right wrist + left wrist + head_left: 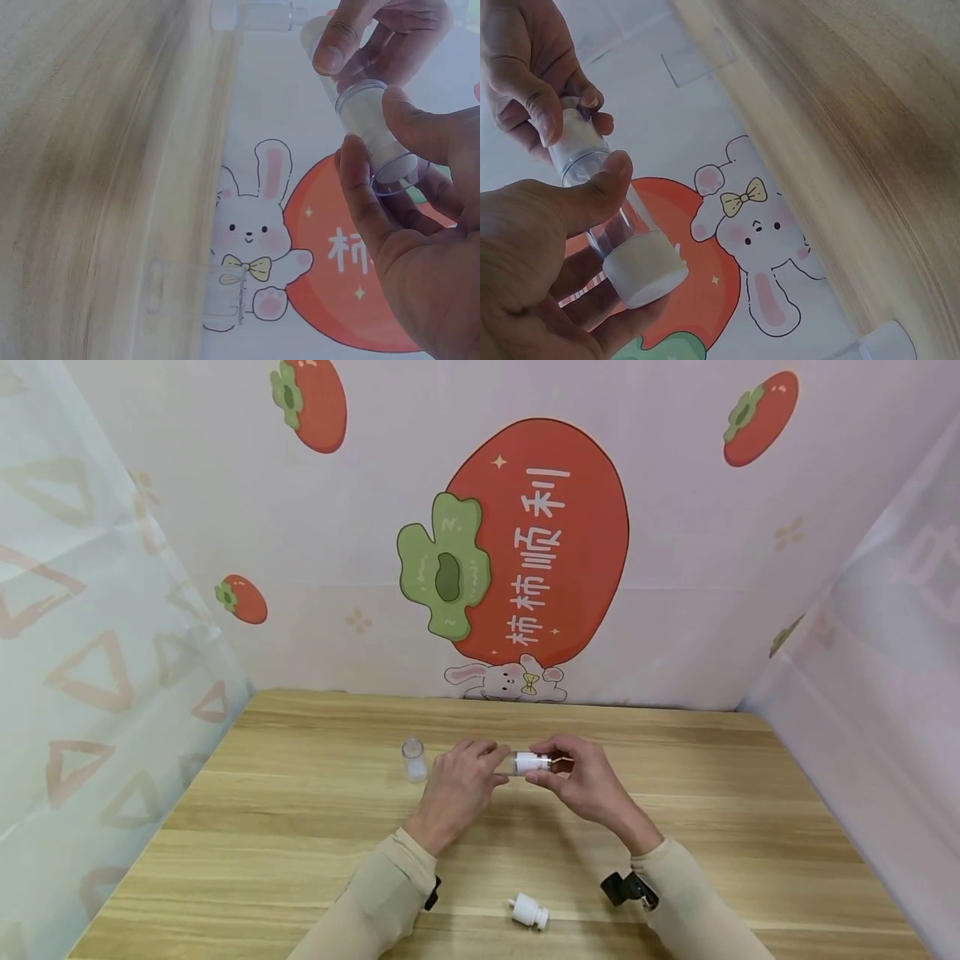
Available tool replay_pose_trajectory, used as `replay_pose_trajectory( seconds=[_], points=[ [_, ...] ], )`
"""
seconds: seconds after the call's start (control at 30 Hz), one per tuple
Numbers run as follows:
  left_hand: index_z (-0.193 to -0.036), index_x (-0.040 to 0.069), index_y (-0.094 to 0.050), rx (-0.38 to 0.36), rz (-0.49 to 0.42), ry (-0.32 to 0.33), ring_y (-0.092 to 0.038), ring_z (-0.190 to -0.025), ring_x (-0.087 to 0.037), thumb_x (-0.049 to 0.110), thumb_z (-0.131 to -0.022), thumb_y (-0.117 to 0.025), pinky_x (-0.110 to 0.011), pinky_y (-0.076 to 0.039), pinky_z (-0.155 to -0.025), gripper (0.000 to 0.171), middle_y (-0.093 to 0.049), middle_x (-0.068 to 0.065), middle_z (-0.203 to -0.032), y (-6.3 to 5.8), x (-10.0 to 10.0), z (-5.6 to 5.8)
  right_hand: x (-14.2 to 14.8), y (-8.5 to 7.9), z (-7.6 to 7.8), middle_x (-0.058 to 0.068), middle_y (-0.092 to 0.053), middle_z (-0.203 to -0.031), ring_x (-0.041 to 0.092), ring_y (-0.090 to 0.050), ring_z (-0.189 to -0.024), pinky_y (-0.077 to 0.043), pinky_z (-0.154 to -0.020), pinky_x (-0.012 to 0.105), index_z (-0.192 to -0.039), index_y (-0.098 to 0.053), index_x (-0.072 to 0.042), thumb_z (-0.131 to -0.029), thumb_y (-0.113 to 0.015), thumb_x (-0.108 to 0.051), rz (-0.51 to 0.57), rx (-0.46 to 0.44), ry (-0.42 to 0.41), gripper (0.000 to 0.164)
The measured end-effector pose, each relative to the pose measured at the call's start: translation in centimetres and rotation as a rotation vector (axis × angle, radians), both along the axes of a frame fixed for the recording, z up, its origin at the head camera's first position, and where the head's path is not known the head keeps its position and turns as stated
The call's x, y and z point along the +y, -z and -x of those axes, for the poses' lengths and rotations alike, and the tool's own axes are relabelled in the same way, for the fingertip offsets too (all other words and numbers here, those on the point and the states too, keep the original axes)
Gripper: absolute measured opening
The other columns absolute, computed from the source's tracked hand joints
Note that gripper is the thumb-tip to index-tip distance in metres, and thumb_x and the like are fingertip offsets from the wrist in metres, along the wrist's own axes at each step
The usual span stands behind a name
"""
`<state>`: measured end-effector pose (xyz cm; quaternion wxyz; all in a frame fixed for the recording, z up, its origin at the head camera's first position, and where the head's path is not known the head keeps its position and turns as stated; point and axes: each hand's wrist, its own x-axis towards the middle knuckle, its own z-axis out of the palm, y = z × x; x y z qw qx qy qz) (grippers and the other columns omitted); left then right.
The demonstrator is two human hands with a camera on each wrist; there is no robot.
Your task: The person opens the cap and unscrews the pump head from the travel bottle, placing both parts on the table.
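A clear bottle (pixel 611 232) with a white base is held in both hands, lying sideways in the head view. My left hand (pixel 461 777) grips its clear body near the base, thumb across it. At the other end, my right hand (pixel 588 781) pinches the white top part (pixel 371 120), which has a clear rim at its outer end. On the wood, left of my left hand, stands a second clear bottle (pixel 414 760), white at the bottom. Between my forearms a white pump head (pixel 529 911) lies on its side.
The wooden table (pixel 300 827) meets a printed backdrop (pixel 675 610) behind and at both sides. Beyond my right hand, a clear cap (pixel 199 292) stands on the table. Small black devices (pixel 630 889) are strapped at the wrists.
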<state>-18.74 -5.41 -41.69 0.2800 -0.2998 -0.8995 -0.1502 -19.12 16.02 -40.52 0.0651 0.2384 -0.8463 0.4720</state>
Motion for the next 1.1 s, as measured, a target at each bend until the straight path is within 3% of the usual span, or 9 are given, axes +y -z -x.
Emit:
replay_pose_trajectory(
  seconds=[0.4,0.6,0.87,1.1],
  points=[
    [-0.113,0.012,-0.075,-0.064,-0.023,0.025,-0.070,-0.096,-0.027,0.019,-0.078,-0.089,-0.040,-0.060,-0.072,0.039,-0.074,-0.007,-0.106,0.1,0.0,0.0,0.2,-0.2,0.0,0.003,-0.070,-0.104,0.016,-0.067,-0.085,-0.059,-0.077,0.030,-0.110,-0.072,-0.005,-0.084,-0.082,-0.004,-0.038,-0.003,-0.009,0.028],
    [-0.113,0.011,-0.075,-0.066,-0.010,-0.010,-0.070,-0.094,-0.027,0.021,-0.078,-0.090,-0.039,-0.060,-0.071,0.040,-0.074,-0.007,-0.106,0.1,-0.2,0.0,0.7,-0.2,0.0,0.004,-0.070,-0.107,0.016,-0.067,-0.088,-0.059,-0.079,0.035,-0.112,-0.070,-0.005,-0.085,-0.082,-0.005,-0.038,0.009,0.007,0.029],
    [-0.112,0.008,-0.075,-0.085,-0.025,-0.061,-0.070,-0.094,-0.027,0.017,-0.076,-0.091,-0.039,-0.060,-0.069,0.040,-0.074,-0.009,-0.106,0.7,-0.8,0.1,1.9,-0.3,-0.1,0.003,-0.069,-0.107,0.016,-0.067,-0.089,-0.059,-0.078,0.030,-0.114,-0.069,-0.005,-0.084,-0.083,-0.006,-0.038,0.006,0.047,0.033],
    [-0.110,0.007,-0.074,-0.075,-0.066,-0.065,-0.070,-0.092,-0.028,0.016,-0.076,-0.091,-0.041,-0.060,-0.070,0.038,-0.074,-0.009,-0.104,1.2,-1.3,0.4,3.1,-0.1,-0.1,0.001,-0.068,-0.101,0.015,-0.064,-0.085,-0.058,-0.075,0.032,-0.111,-0.071,-0.007,-0.084,-0.084,-0.007,-0.096,0.005,0.050,0.031]
  ],
)
